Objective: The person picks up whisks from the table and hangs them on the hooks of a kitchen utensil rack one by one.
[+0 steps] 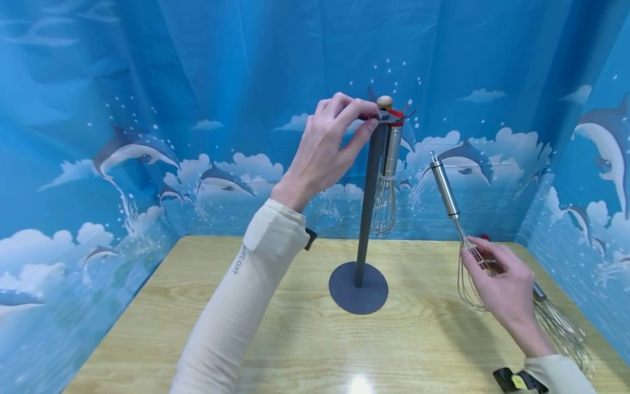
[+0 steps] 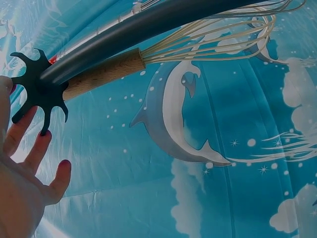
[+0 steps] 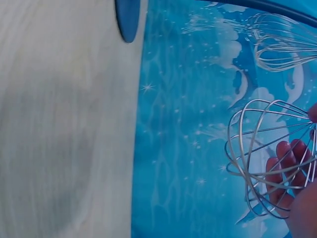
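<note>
We see the left hand [image 1: 327, 137] pinching the hooked top of the dark grey metal stand [image 1: 366, 213]. To its right, our right hand [image 1: 507, 287] pinches the silver-handled wire whisk [image 1: 445, 191] by its wires, handle up. Red-topped steel whisk [image 1: 391, 150] and wooden-handled wire whisk [image 2: 106, 74] hang from the stand.

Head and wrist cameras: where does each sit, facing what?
Head: on the head, facing forward and down at the stand and held whisk; left hand, right hand and sleeves show.
Left wrist: on that wrist, facing the stand's hooked top; left hand shows.
Right wrist: on that wrist, facing the held whisk; right hand partly shows.
Head and right wrist share the held whisk.
</note>
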`<state>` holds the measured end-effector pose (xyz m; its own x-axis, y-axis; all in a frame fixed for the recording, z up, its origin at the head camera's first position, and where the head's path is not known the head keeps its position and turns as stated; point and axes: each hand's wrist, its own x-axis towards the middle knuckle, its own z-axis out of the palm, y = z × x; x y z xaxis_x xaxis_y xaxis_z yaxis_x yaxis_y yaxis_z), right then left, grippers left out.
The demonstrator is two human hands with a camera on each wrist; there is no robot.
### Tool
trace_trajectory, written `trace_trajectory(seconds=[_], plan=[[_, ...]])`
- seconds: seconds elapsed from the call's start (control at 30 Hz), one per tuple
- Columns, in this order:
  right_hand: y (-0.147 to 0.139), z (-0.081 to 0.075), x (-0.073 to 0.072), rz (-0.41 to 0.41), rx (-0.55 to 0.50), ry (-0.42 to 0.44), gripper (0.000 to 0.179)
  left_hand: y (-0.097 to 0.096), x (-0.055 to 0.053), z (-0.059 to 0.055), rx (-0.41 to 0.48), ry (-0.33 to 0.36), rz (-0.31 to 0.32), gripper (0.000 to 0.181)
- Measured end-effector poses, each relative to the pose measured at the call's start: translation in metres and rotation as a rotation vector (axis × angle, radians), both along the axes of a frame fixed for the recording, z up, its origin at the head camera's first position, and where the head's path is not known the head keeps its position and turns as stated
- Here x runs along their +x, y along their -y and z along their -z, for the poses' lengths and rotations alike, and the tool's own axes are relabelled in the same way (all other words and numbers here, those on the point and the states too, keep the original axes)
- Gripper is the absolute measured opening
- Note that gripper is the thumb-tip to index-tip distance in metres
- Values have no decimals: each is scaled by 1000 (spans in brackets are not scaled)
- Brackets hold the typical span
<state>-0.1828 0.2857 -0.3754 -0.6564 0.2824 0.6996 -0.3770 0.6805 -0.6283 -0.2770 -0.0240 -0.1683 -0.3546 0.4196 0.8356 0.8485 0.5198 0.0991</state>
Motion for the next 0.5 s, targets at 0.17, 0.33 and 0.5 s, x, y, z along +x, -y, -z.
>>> trace_trajectory(seconds=[0.17,0.33,0.5], plan=[[5,-10,2,-75,-46,-80,35,0,0,0,-7,19,-4,27],[10,-18,3,-144,-58,-152,35,1,1,1,-6,10,-11,26],[16,-26,7,-183,-62,-200,35,1,1,-1,-15,10,-15,27]])
